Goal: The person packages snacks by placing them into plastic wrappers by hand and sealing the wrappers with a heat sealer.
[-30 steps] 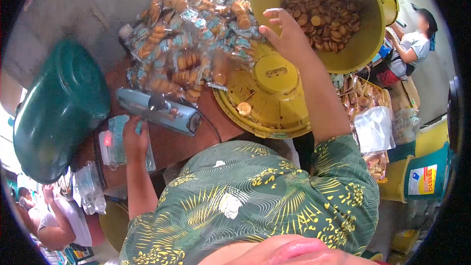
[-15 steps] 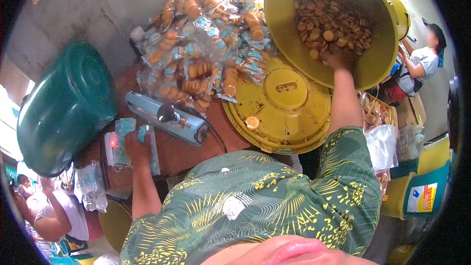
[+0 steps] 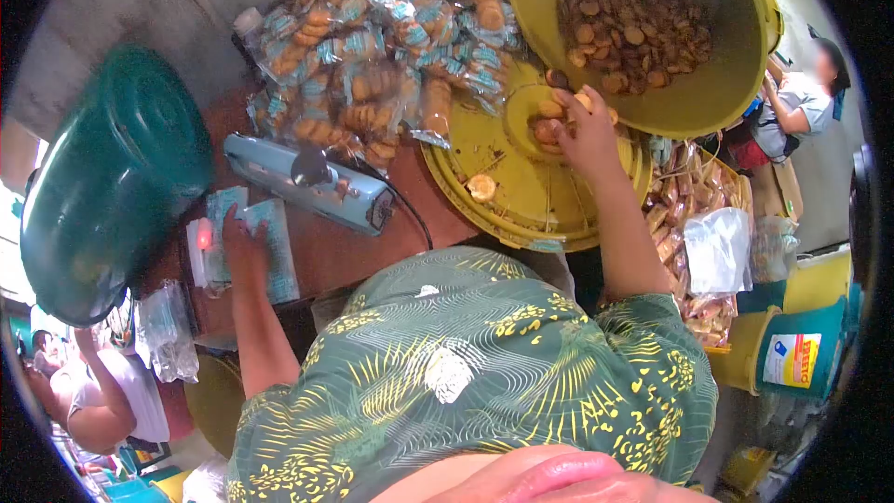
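My right hand (image 3: 591, 135) is above the yellow lid (image 3: 456, 168), its fingers closed around several round brown cookies (image 3: 551, 121). Just beyond it, the tilted yellow bucket (image 3: 531, 47) holds a heap of loose cookies (image 3: 633, 34). One pale cookie (image 3: 481, 188) lies alone on the lid. On the left, my left hand (image 3: 247, 247) rests with fingers apart on flat clear plastic bags (image 3: 275, 247) with teal print. A reddish-pink object (image 3: 205, 234) lies beside those bags. The blue bar-shaped sealer (image 3: 307, 182) sits between my left hand and the packed cookies.
Packed cookie bags (image 3: 372, 65) are piled against the wall. A large green bucket (image 3: 116, 186) leans at left. Other packs (image 3: 703, 191) and a teal bucket (image 3: 805, 349) stand at right. One person (image 3: 801, 102) is at far right, another (image 3: 112, 391) at lower left.
My right hand has come out of the yellow bucket toward me, over the lid, with cookies in it. My left hand's fingers have spread over the bags, and one bag has turned.
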### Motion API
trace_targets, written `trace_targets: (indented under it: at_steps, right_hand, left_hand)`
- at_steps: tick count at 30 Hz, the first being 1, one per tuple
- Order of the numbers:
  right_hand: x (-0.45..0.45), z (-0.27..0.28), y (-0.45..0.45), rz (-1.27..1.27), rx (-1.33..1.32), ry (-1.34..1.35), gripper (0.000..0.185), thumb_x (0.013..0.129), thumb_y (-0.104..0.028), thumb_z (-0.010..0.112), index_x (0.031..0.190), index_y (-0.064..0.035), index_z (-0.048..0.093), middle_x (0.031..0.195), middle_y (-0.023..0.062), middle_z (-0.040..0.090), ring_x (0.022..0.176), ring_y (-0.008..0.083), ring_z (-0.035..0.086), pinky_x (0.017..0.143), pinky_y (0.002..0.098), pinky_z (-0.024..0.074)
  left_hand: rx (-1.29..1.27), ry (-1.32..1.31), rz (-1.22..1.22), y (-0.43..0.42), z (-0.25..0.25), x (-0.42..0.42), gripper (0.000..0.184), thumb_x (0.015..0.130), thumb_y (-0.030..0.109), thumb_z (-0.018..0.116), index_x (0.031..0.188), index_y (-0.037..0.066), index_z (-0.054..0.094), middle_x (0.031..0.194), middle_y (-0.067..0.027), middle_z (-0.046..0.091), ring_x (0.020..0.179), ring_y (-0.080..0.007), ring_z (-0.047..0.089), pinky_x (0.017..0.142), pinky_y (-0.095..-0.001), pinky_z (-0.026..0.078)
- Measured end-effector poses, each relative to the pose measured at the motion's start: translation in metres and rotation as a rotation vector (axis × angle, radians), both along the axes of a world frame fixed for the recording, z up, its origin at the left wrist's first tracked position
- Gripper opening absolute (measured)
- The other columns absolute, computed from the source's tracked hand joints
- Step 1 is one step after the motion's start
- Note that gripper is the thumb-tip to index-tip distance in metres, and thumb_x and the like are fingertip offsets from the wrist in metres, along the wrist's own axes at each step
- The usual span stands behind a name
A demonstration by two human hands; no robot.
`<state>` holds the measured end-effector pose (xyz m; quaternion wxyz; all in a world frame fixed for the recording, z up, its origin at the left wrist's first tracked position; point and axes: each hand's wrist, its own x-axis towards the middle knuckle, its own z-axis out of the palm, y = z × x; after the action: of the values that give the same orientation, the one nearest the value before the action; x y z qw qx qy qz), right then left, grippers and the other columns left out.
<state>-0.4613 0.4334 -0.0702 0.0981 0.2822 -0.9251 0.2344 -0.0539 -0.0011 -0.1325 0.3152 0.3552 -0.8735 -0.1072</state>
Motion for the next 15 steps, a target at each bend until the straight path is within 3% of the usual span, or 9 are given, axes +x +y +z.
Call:
trace_targets:
  at_steps: [4, 7, 10, 13, 15]
  right_hand:
    - [0.024, -0.001, 0.012, 0.235, -0.270, -0.070, 0.064, 0.090, -0.028, 0.069, 0.148, -0.0185, 0.043, 0.154, 0.0178, 0.034, 0.146, 0.0399, 0.025, 0.118, 0.0457, 0.0266]
    - [0.034, 0.016, 0.027, 0.227, -0.351, -0.035, 0.062, 0.090, -0.025, 0.069, 0.147, -0.0171, 0.045, 0.150, 0.0166, 0.041, 0.144, 0.0366, 0.030, 0.117, 0.0429, 0.0278]
    - [0.031, 0.018, 0.051, 0.177, -0.277, -0.010, 0.055, 0.090, -0.024, 0.068, 0.142, -0.0152, 0.050, 0.142, 0.0154, 0.050, 0.136, 0.0336, 0.042, 0.113, 0.0412, 0.0345]
    - [0.041, 0.018, 0.060, 0.151, -0.147, -0.176, 0.046, 0.091, -0.025, 0.067, 0.134, -0.0127, 0.057, 0.132, 0.0157, 0.057, 0.123, 0.0329, 0.054, 0.106, 0.0405, 0.0421]
    - [0.051, 0.021, 0.059, 0.160, -0.107, -0.290, 0.041, 0.091, -0.026, 0.067, 0.129, -0.0105, 0.061, 0.126, 0.0168, 0.060, 0.116, 0.0333, 0.059, 0.101, 0.0405, 0.0456]
  left_hand:
    - [0.225, 0.077, 0.027, -0.003, 0.010, 0.001, 0.037, 0.085, 0.012, 0.074, 0.117, 0.003, 0.059, 0.085, -0.0114, 0.062, 0.078, -0.0208, 0.058, 0.077, -0.0338, 0.048]
    - [0.072, 0.074, -0.078, -0.022, 0.002, 0.011, 0.020, 0.088, 0.014, 0.072, 0.103, 0.002, 0.064, 0.076, -0.0090, 0.062, 0.071, -0.0210, 0.058, 0.073, -0.0339, 0.048]
    - [0.259, 0.117, -0.014, -0.017, 0.014, 0.011, 0.015, 0.093, 0.015, 0.067, 0.098, 0.002, 0.068, 0.086, -0.0126, 0.065, 0.080, -0.0206, 0.062, 0.075, -0.0345, 0.049]
    - [-0.096, -0.010, -0.005, -0.021, 0.036, 0.003, 0.018, 0.095, 0.015, 0.063, 0.104, 0.000, 0.067, 0.101, -0.0136, 0.068, 0.090, -0.0202, 0.064, 0.079, -0.0353, 0.051]
    - [0.112, 0.288, -0.097, -0.015, 0.055, -0.006, 0.021, 0.098, 0.018, 0.060, 0.106, 0.000, 0.067, 0.109, -0.0131, 0.068, 0.095, -0.0197, 0.064, 0.081, -0.0342, 0.051]
